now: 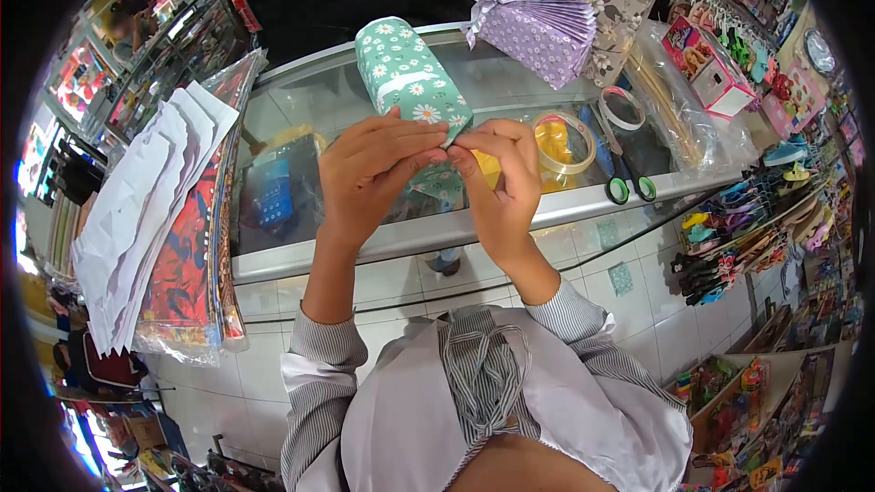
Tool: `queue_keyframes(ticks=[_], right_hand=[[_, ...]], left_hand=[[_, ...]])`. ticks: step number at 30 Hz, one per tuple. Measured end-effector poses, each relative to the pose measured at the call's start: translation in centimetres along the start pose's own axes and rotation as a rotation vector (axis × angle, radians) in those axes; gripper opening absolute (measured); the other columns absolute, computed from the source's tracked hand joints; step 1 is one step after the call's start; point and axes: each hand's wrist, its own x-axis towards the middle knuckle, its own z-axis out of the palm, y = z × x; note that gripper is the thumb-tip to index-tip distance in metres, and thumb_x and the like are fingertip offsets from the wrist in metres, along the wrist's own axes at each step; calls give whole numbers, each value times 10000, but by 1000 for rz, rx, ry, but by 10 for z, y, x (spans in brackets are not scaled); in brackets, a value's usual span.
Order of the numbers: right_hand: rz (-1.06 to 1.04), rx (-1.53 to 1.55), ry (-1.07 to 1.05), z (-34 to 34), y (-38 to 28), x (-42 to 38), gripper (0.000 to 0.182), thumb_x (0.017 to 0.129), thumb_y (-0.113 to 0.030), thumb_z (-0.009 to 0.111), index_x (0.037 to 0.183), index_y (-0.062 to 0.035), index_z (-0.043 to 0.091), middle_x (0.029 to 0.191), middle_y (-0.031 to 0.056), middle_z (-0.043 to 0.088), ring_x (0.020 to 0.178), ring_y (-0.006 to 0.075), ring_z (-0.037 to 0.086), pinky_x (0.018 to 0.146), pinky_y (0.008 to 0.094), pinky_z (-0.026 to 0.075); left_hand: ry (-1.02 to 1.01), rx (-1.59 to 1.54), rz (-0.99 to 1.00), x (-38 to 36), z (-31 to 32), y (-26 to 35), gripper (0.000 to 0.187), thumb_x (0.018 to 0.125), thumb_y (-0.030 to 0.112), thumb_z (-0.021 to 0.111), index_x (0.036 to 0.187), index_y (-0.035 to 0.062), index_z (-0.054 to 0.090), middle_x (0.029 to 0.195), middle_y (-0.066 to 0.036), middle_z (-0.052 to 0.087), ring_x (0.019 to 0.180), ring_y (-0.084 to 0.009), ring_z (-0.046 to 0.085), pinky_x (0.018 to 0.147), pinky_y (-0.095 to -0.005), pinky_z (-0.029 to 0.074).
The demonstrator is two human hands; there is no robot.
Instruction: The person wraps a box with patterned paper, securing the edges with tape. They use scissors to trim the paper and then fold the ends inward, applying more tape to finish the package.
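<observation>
A long package wrapped in green daisy-print wrapping paper (410, 73) lies on the glass counter, its near end toward me. My left hand (375, 159) has its fingers laid together over that near end, thumb underneath, gripping the paper's edge. Against it, my right hand (504, 164) pinches a folded point of the same paper between thumb and fingers. The fingertips of both hands almost meet and partly hide the fold. Below them, a loose flap of the green paper shows.
On the glass counter (301, 246), tape rolls (567, 167) and green-handled scissors (623, 164) sit to the right. A pleated purple floral package (538, 32) stands behind. White paper sheets (137, 210) hang at left. A pink box (706, 64) stands at far right.
</observation>
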Motion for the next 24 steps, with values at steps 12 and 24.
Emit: queue_keyframes(ticks=[12, 24], right_hand=[[-94, -111, -90, -1, 1, 2, 242, 714, -22, 747, 934, -55, 653, 943, 49, 630, 906, 231, 551, 808, 343, 372], [51, -57, -86, -2, 4, 7, 157, 751, -45, 704, 894, -80, 648, 947, 27, 617, 947, 225, 515, 841, 341, 360]], left_hand=[[-263, 161, 168, 17, -21, 5, 286, 740, 40, 723, 1022, 73, 686, 958, -74, 691, 828, -233, 672, 752, -329, 539], [-336, 128, 133, 31, -24, 15, 217, 729, 3, 724, 936, 49, 677, 922, -79, 690, 833, -254, 672, 807, -339, 545]])
